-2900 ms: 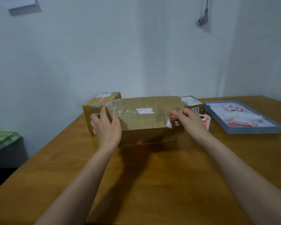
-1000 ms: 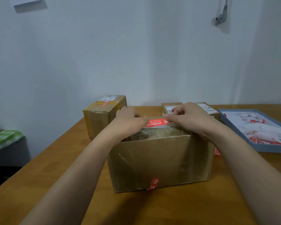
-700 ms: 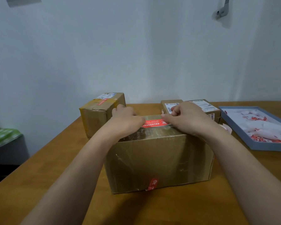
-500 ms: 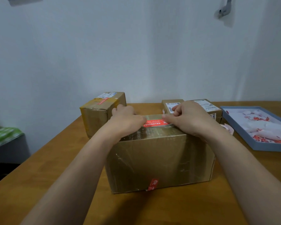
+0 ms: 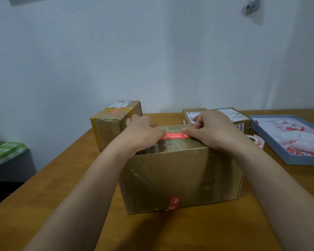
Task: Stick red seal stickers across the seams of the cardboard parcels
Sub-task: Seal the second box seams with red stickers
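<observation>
- Head view, only cam. Big parcel (image 5: 179, 176) sits centre of table (image 5: 43, 205), shiny clear tape on its faces.
- Red seal sticker (image 5: 174, 136) lies flat on parcel top, running 9-to-3 between both hands. Can't tell from here exactly where the seam runs under it.
- Left hand (image 5: 143, 133) at the sticker's 9 o'clock end: palm down, fingers curled onto the box top, thumb tip pressing that end.
- Right hand (image 5: 212, 131) at the 3 o'clock end: fingers curled in, thumb tip pressing the sticker. Hard to tell if it also pinches backing paper.
- Step in hand, imo: bedding the sticker down. Do it well = rub thumbs from middle outward, no bubbles, both ends firm since glossy tape grips poorly.
- Check it bridges the seam before full pressure; repositioning after likely tears it.
- Another red sticker (image 5: 173, 202) already on the front lower edge, at 6 o'clock.
- Small parcel (image 5: 112, 124) at 10 o'clock has a red sticker on top; labelled parcels (image 5: 230, 116) at 1 o'clock look still to do.
- Sticker roll (image 5: 256, 140) just beside the big parcel's 3 o'clock side; blue tray (image 5: 272, 144) w/ peeled scraps further out at 3.
</observation>
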`<state>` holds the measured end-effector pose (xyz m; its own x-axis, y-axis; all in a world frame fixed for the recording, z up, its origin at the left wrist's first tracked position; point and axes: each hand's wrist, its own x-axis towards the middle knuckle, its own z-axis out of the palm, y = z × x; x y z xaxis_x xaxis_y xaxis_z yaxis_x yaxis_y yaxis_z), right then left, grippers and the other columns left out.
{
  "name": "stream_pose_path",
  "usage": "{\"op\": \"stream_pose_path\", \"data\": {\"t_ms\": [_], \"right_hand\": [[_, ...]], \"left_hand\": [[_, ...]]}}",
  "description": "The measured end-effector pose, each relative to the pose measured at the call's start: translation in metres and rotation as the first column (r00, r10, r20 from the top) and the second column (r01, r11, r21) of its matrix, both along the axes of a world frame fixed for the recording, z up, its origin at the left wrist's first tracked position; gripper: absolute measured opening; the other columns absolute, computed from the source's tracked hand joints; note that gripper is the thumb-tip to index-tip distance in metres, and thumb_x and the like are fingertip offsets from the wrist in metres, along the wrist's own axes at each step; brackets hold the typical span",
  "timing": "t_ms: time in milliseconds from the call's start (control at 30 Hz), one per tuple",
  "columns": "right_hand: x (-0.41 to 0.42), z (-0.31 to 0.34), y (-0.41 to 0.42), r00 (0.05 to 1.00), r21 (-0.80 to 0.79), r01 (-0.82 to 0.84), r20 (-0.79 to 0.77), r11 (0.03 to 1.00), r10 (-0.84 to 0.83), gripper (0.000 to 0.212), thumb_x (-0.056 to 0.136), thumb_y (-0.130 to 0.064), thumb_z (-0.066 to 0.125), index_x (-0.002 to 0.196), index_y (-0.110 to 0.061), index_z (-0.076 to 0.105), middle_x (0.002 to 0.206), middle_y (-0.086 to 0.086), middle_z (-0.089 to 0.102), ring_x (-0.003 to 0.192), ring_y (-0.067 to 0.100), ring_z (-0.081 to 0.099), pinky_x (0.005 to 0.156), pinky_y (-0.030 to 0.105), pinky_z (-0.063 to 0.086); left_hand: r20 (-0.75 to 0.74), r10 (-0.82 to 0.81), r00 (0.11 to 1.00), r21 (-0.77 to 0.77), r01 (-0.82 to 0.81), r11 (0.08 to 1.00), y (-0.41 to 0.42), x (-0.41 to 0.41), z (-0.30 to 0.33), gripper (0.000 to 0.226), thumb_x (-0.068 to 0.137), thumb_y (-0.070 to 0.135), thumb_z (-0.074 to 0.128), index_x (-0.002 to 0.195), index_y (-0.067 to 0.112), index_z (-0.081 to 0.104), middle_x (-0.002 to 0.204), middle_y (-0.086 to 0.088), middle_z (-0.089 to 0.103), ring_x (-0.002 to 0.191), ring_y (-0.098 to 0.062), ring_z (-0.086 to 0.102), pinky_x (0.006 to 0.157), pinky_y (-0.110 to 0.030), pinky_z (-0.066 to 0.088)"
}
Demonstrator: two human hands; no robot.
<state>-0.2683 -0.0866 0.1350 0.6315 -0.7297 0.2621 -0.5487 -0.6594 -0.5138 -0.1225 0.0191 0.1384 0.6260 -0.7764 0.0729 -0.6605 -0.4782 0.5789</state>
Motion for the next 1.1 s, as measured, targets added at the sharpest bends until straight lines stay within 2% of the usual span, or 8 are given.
{"op": "stream_pose_path", "data": {"t_ms": [67, 167, 500, 767, 867, 933, 1000, 1100], "right_hand": [[0.0, 0.0, 0.002, 1.0, -0.004, 0.003, -0.002, 1.0, -0.003, 0.037, 0.084, -0.044, 0.066, 0.059, -0.017, 0.063, 0.108, 0.004, 0.069, 0.101, 0.02, 0.06, 0.083, 0.034, 0.048], [0.0, 0.001, 0.003, 1.0, -0.01, 0.003, -0.012, 1.0, -0.003, 0.036, 0.085, -0.043, 0.065, 0.066, -0.012, 0.069, 0.11, 0.006, 0.069, 0.102, 0.02, 0.06, 0.083, 0.035, 0.048], [0.001, 0.002, 0.006, 1.0, -0.006, 0.008, 0.007, 1.0, -0.008, 0.036, 0.085, -0.037, 0.067, 0.07, -0.004, 0.069, 0.109, 0.012, 0.069, 0.103, 0.023, 0.061, 0.085, 0.038, 0.048], [0.001, 0.0, 0.006, 0.999, -0.007, 0.026, 0.036, 1.0, -0.025, 0.033, 0.082, -0.036, 0.071, 0.061, -0.016, 0.056, 0.111, 0.006, 0.067, 0.106, 0.019, 0.058, 0.073, 0.029, 0.041], [0.001, 0.001, 0.007, 0.999, -0.014, 0.029, 0.043, 0.999, -0.028, 0.033, 0.081, -0.037, 0.072, 0.061, -0.016, 0.055, 0.089, 0.001, 0.065, 0.094, 0.016, 0.058, 0.063, 0.027, 0.036], [0.001, 0.001, 0.007, 0.998, -0.034, 0.037, 0.05, 0.999, -0.035, 0.031, 0.079, -0.039, 0.073, 0.069, -0.017, 0.054, 0.075, -0.007, 0.053, 0.084, 0.012, 0.05, 0.06, 0.026, 0.032], [0.0, 0.001, 0.005, 0.997, -0.037, 0.048, 0.064, 0.998, -0.045, 0.032, 0.077, -0.042, 0.074, 0.081, -0.02, 0.051, 0.08, -0.008, 0.047, 0.084, 0.011, 0.046, 0.059, 0.025, 0.032], [-0.001, -0.002, -0.001, 0.995, -0.017, 0.033, 0.091, 0.999, -0.031, 0.032, 0.076, -0.042, 0.075, 0.089, -0.022, 0.054, 0.09, -0.006, 0.052, 0.086, 0.011, 0.049, 0.06, 0.024, 0.036]], "left_hand": [[-0.003, -0.006, 1.0, 0.003, 0.006, 1.0, 0.0, 0.0, 0.0, 0.026, 0.092, 0.036, 0.058, 0.098, 0.013, 0.068, 0.129, -0.009, 0.049, 0.122, -0.027, 0.04, 0.104, -0.05, 0.038], [-0.001, -0.011, 1.0, 0.003, 0.011, 1.0, 0.001, 0.0, -0.001, 0.023, 0.091, 0.034, 0.058, 0.088, 0.014, 0.069, 0.126, -0.01, 0.051, 0.12, -0.027, 0.042, 0.103, -0.05, 0.039], [0.037, -0.014, 0.999, -0.013, 0.014, 1.0, 0.001, -0.001, -0.001, 0.021, 0.09, 0.032, 0.061, 0.086, 0.015, 0.071, 0.123, -0.009, 0.051, 0.119, -0.027, 0.041, 0.103, -0.049, 0.039], [0.003, -0.013, 1.0, -0.027, 0.013, 1.0, 0.001, -0.002, -0.002, 0.017, 0.088, 0.035, 0.065, 0.082, 0.019, 0.07, 0.122, -0.016, 0.057, 0.12, -0.037, 0.049, 0.102, -0.054, 0.042], [0.002, 0.0, 1.0, -0.027, 0.0, 1.0, 0.003, -0.004, 0.001, 0.014, 0.087, 0.036, 0.068, 0.082, 0.023, 0.066, 0.124, -0.015, 0.055, 0.119, -0.035, 0.049, 0.1, -0.048, 0.043], [0.003, 0.013, 1.0, -0.044, -0.013, 0.999, 0.005, -0.004, 0.003, 0.016, 0.085, 0.036, 0.07, 0.079, 0.027, 0.059, 0.126, -0.01, 0.051, 0.117, -0.027, 0.047, 0.095, -0.039, 0.043], [-0.017, 0.011, 1.0, -0.071, -0.012, 0.997, 0.009, -0.003, 0.003, 0.02, 0.083, 0.035, 0.073, 0.081, 0.029, 0.055, 0.128, -0.007, 0.048, 0.115, -0.023, 0.046, 0.087, -0.031, 0.039], [-0.084, -0.01, 0.996, -0.137, -0.002, 0.991, 0.012, 0.002, 0.001, 0.018, 0.081, 0.031, 0.076, 0.089, 0.027, 0.061, 0.126, -0.003, 0.049, 0.11, -0.019, 0.049, 0.074, -0.027, 0.037]]}}
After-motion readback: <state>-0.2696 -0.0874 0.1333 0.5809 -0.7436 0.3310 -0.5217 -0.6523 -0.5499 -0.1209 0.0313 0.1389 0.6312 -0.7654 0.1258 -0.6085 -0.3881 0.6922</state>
